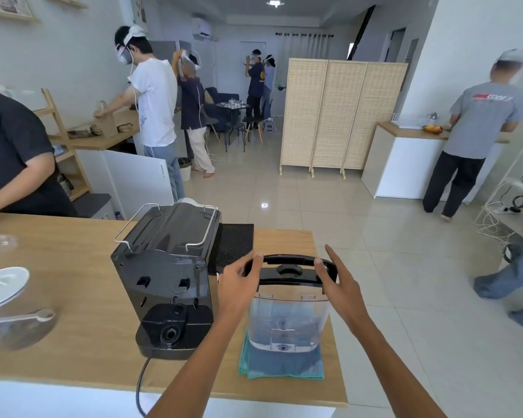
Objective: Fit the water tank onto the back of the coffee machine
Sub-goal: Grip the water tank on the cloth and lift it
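Your two hands are up at the water tank (289, 319) right now, one on each side of its black lid (290, 271). The tank stands upright on a folded teal cloth (280, 365), just to the right of the coffee machine (166, 279), apart from it and not mounted. Clear walls, dark top with a round opening in the middle.

Your left hand (239, 285) is at the lid's left end: fingers curled, thumb and fingertips touching the rim, a light pinch on that corner rather than a full clamp. Your right hand (338, 283) is at the lid's right end, fingers spread apart, the index finger pointing up and away, the thumb resting against the lid's edge. That hand is open, not closed on anything.

The coffee machine has its back turned toward you, so you look straight at the mounting face: slots in the upper panel, and a round socket (170, 333) on the low step at its base. Its black cable (141, 384) trails off the near edge of the wooden counter (73, 297). Behind the machine's right side lies a black perforated mat (234, 244). Far left of the machine, a clear jug with a white lid (3, 286) sits blurred at the frame edge.
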Demonstrator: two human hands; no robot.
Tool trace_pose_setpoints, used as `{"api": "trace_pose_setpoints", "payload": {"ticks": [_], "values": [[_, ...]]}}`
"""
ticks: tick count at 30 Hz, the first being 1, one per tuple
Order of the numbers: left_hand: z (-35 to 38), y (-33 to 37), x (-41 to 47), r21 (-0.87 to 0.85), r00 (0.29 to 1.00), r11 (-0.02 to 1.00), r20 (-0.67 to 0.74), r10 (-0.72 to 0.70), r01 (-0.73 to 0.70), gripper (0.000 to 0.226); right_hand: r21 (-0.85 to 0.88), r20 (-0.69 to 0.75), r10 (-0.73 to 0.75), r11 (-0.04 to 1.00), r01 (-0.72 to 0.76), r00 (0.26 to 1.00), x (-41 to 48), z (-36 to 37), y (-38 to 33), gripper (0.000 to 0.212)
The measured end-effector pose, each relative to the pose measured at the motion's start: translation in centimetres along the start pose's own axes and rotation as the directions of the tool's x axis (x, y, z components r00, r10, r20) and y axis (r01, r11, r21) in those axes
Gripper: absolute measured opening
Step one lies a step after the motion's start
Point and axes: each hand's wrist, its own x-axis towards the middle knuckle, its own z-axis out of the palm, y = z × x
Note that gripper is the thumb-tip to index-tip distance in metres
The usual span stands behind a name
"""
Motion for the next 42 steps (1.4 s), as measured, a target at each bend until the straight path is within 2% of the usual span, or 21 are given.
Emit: {"api": "trace_pose_setpoints", "payload": {"ticks": [4, 8, 13, 17, 20, 27, 30, 34, 37, 42], "values": [[0.2, -0.5, 0.1, 0.03, 0.997, 0.998, 0.052, -0.048, 0.047, 0.067, 0.01, 0.002, 0.009, 1.0, -0.009, 1.0, 0.0, -0.1, 0.1, 0.071], [0.0, -0.8, 0.3, -0.007, 0.994, 0.998, 0.092, -0.06, 0.061, 0.054, 0.039, -0.005, 0.018, 0.999, -0.018, 1.0, -0.1, 0.0, 0.1, 0.069], [0.1, -0.8, 0.4, -0.011, 0.992, 0.996, 0.087, -0.087, 0.088, 0.049, 0.079, -0.013, 0.033, 0.996, -0.032, 0.999, -0.2, 0.1, 0.0, 0.074], [0.3, -0.4, -0.2, -0.009, 0.991, 0.995, 0.085, -0.102, 0.103, 0.056, 0.108, 0.005, 0.033, 0.994, -0.034, 0.999, -0.1, 0.0, 0.4, 0.075], [0.6, -0.1, -0.6, 0.011, 0.991, 0.994, 0.066, -0.113, 0.113, 0.047, 0.12, 0.01, 0.045, 0.992, -0.046, 0.999, -0.1, 0.0, 0.5, 0.074], [0.6, -0.1, -0.4, 0.051, 0.995, 0.995, 0.042, -0.093, 0.09, 0.049, 0.182, -0.02, 0.071, 0.981, -0.066, 0.997, 0.1, 0.2, 0.4, 0.055], [0.6, -0.5, -0.2, 0.021, 0.992, 0.997, 0.104, -0.073, 0.071, 0.052, 0.164, 0.034, 0.067, 0.984, -0.071, 0.997, 0.3, 0.0, 0.9, 0.058], [-0.1, -0.9, -0.6, -0.002, 0.978, 0.998, 0.2, -0.061, 0.063, 0.057, 0.123, 0.16, 0.053, 0.99, -0.074, 0.986, -0.1, -0.9, 1.6, 0.077], [-0.8, -1.4, -1.2, -0.005, 0.964, 1.0, 0.265, -0.028, 0.031, 0.06, 0.073, 0.238, 0.035, 0.996, -0.054, 0.971, -0.4, -1.4, 2.2, 0.08], [-1.2, -2.9, -1.8, 0.181, 0.95, 0.982, 0.312, -0.007, -0.053, 0.073, -0.055, 0.306, -0.037, 0.997, 0.056, 0.951, -1.0, -1.0, 3.8, 0.086]]}}
